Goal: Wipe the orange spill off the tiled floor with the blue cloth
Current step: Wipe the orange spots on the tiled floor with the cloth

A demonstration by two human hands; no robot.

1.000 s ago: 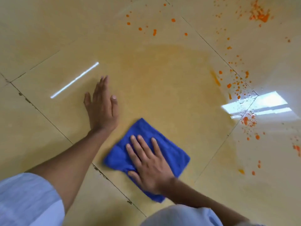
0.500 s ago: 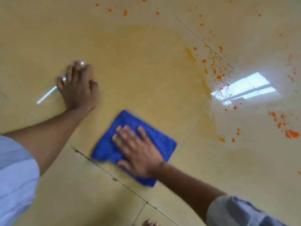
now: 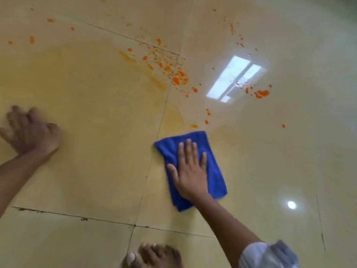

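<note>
A folded blue cloth [image 3: 210, 157] lies flat on the yellow tiled floor [image 3: 96, 171], just right of a grout line. My right hand [image 3: 190, 171] presses down on it, palm flat, fingers pointing away from me. My left hand [image 3: 31, 130], blurred, rests on the floor far to the left, holding nothing. Orange drops [image 3: 176, 77] cluster beyond the cloth near a tile corner. More orange blobs [image 3: 261, 93] lie to the right, and a few small spots [image 3: 206, 121] sit just ahead of the cloth. A pale orange smear [image 3: 160, 84] stains the tile ahead.
My bare toes [image 3: 152, 255] show at the bottom edge. A window's reflection [image 3: 234, 80] and a round lamp glare [image 3: 291, 205] shine on the glossy tiles. Dark grout lines [image 3: 77, 216] cross the floor near me.
My right hand has slid the cloth to the right, across the grout line, toward the orange spots. The view has swung right, so my left hand now sits at the left edge.
</note>
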